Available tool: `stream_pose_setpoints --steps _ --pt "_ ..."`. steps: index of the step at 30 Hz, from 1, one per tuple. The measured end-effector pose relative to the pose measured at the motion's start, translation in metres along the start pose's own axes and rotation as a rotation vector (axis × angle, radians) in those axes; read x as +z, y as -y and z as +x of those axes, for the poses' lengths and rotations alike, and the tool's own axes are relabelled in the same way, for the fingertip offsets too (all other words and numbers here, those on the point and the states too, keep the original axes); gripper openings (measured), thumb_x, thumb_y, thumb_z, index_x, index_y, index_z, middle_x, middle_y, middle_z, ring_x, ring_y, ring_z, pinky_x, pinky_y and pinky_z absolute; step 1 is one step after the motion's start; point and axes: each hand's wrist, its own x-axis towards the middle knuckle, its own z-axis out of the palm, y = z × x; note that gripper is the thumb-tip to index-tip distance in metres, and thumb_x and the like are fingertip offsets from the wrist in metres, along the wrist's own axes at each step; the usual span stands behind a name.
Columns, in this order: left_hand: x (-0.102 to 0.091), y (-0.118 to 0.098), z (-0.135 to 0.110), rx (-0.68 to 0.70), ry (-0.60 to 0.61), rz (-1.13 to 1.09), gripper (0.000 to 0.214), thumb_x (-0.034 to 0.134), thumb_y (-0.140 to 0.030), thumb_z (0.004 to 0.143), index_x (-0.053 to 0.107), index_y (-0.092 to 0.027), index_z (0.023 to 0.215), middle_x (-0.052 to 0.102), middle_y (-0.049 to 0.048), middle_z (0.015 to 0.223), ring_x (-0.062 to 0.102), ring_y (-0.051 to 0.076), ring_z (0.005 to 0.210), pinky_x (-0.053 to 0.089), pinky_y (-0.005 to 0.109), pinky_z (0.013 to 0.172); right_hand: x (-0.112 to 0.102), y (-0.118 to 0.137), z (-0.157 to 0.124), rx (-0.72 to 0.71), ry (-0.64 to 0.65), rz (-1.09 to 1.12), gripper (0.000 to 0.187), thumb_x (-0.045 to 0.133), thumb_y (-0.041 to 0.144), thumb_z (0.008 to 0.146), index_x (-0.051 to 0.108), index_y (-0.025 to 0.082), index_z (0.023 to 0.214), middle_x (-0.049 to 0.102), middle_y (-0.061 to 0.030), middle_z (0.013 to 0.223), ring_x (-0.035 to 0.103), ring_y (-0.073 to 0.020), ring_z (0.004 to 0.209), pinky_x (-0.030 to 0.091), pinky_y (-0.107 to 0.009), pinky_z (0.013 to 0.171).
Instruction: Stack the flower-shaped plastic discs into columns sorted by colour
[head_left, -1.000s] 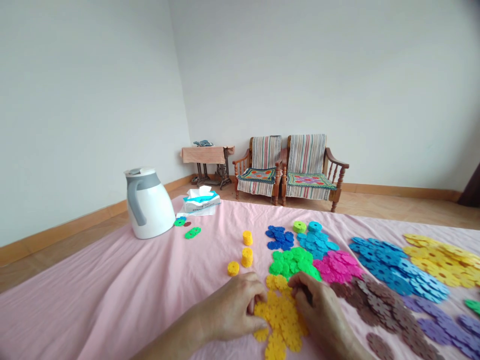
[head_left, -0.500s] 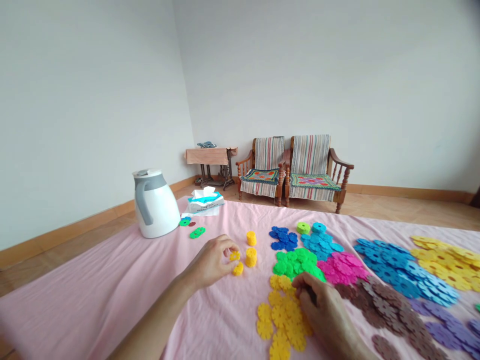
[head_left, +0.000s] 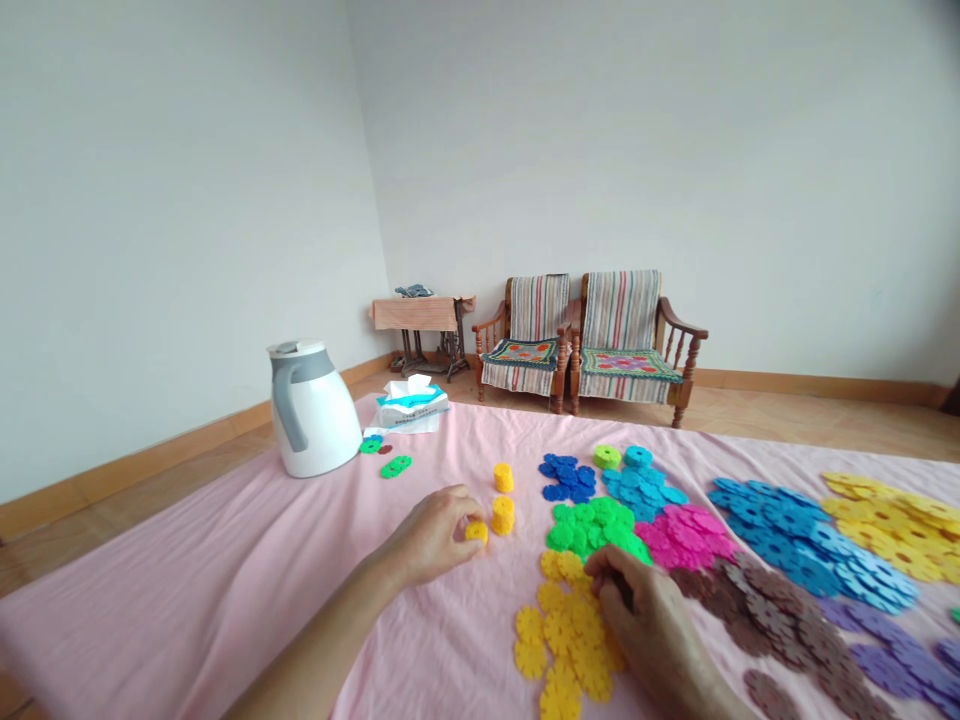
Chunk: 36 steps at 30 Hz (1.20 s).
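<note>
My left hand (head_left: 431, 540) has its grip clamped on a short yellow stack (head_left: 476, 531). The stack sits on the pink cloth (head_left: 225, 560) right at my fingertips, just beside a taller yellow stack (head_left: 502, 514). My right hand (head_left: 646, 622) rests curled on the right edge of the loose yellow discs (head_left: 559, 640). I cannot tell whether its grip holds one.

I'm looking into a lived-in room of a home, a sitting room by the look of it. A pair of wooden armchairs (head_left: 626, 340) with striped throws and patterned cushions stands against a plain white wall. Left of the armchairs sits a cloth-draped treadle sewing table (head_left: 422, 312). Nearer me than the armchairs, a pink-clothed bench (head_left: 225, 560) carries a white kettle (head_left: 313, 410), a tissue box (head_left: 412, 402) and heaps of toy discs (head_left: 780, 540).
</note>
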Motion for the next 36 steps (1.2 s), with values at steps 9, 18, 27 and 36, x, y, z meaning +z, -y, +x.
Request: stream_pose_setpoints --steps 9,18,27,36 --pt "-0.003 0.003 0.000 0.003 -0.003 -0.007 0.026 0.062 -0.016 0.065 0.066 -0.021 0.090 0.059 0.0013 0.087 0.055 0.015 0.077 0.042 0.023 0.069 0.000 0.000 -0.001 0.005 0.004 -0.004 0.022 0.037 0.019 0.077 0.058 0.023 0.077 0.066 0.0012 0.068 0.061 -0.0154 0.065 0.040 -0.024 0.059" --pt "-0.001 0.029 -0.002 -0.156 0.100 -0.234 0.034 0.060 -0.013 0.059 0.062 -0.014 0.092 0.062 -0.0002 0.079 0.056 0.012 0.063 0.041 0.018 0.054 -0.003 0.006 -0.004 -0.066 0.009 -0.066 0.028 0.035 0.019 0.079 0.063 0.023 0.083 0.066 -0.0014 0.081 0.061 -0.0155 0.072 0.042 -0.024 0.062" --pt "0.027 0.036 -0.015 -0.282 -0.120 -0.146 0.016 0.051 -0.013 0.067 0.066 -0.014 0.074 0.062 0.0019 0.074 0.056 0.013 0.064 0.041 0.021 0.058 0.010 0.053 -0.005 -0.140 0.106 -0.095 0.040 0.036 0.007 0.075 0.068 0.023 0.095 0.063 -0.0047 0.090 0.056 -0.0171 0.088 0.038 -0.029 0.079" --pt "0.035 0.025 -0.031 -0.177 -0.274 -0.051 0.019 0.050 -0.012 0.074 0.068 -0.018 0.075 0.057 0.0018 0.076 0.056 0.012 0.066 0.041 0.021 0.060 0.052 0.078 0.013 -0.133 0.168 -0.266 0.035 0.035 0.007 0.080 0.066 0.022 0.086 0.061 -0.0072 0.090 0.054 -0.0177 0.085 0.034 -0.030 0.075"
